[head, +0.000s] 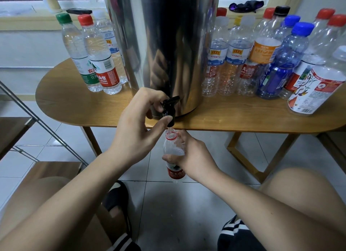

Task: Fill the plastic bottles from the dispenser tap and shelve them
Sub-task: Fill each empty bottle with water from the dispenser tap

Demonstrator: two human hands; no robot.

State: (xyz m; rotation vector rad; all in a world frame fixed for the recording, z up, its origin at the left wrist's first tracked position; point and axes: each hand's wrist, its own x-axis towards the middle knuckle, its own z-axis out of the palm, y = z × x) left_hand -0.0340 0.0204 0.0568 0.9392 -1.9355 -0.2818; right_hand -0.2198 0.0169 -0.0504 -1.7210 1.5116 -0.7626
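Note:
A tall steel dispenser (pixel 164 45) stands on the wooden table (pixel 78 108), its black tap (pixel 169 108) jutting over the front edge. My left hand (pixel 138 123) grips the tap, fingers over the lever and thumb under the spout. Below the table edge my right hand (pixel 189 157) holds an uncapped clear bottle with a red label (pixel 173 151), its mouth right under the spout. A thin stream runs from the spout into it. Three capped, filled bottles (pixel 97 63) stand left of the dispenser.
Several empty capped bottles (pixel 262 60) crowd the table to the right of the dispenser, one large with a white and red label (pixel 316 89). A metal-framed shelf with wooden boards (pixel 20 131) stands at the left. My knees and the tiled floor (pixel 177 204) lie below.

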